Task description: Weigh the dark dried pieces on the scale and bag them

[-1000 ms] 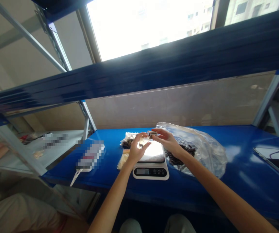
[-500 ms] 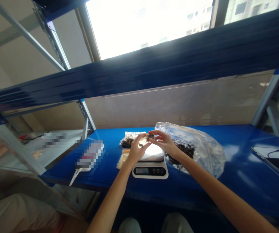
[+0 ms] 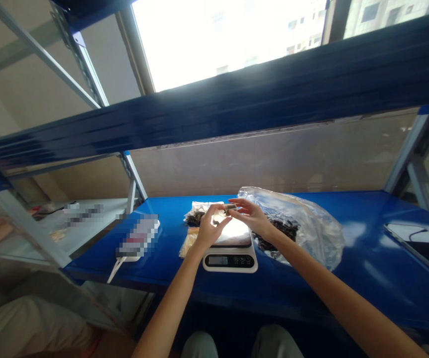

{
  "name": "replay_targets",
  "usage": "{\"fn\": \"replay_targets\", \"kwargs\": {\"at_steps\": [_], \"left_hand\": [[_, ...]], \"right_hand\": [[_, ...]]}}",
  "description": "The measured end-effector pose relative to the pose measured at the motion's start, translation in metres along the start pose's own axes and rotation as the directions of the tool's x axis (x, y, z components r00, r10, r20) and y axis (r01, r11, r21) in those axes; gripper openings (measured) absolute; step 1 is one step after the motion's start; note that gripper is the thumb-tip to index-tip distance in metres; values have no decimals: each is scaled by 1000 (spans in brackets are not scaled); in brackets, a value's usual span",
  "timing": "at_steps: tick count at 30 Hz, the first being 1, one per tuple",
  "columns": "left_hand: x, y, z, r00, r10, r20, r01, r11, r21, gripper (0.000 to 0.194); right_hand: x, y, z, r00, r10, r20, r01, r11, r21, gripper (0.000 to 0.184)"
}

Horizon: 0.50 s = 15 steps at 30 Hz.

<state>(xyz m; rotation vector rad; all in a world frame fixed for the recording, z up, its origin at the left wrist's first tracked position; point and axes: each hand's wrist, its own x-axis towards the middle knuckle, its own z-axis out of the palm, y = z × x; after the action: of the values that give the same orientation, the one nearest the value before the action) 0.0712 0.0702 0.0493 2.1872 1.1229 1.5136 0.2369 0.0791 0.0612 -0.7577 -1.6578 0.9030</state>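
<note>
Small object, half-hidden, is pinched by the right hand; the half-curled left hand has an unclear hold.

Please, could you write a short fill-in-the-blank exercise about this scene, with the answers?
1. The left hand and the right hand have a small object between them, above a white digital weighing ____.
2. The shelf surface is coloured ____.
3. A large clear plastic ____ with dark pieces lies near the right hand.

Answers: scale; blue; bag.
</note>
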Motion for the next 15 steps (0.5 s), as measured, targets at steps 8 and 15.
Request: {"fn": "replay_targets", "kwargs": {"at_steps": [8, 15], "left_hand": [[-1, -1, 0, 1000, -8, -12, 8, 1000, -4, 36], [0, -4, 1, 991, 123, 47, -124, 992, 31, 26]], "right_hand": [[1, -5, -2, 999, 15, -46, -16, 1000, -14, 36], [-1, -8, 1, 1000, 11, -6, -11, 1000, -5, 36]]}}
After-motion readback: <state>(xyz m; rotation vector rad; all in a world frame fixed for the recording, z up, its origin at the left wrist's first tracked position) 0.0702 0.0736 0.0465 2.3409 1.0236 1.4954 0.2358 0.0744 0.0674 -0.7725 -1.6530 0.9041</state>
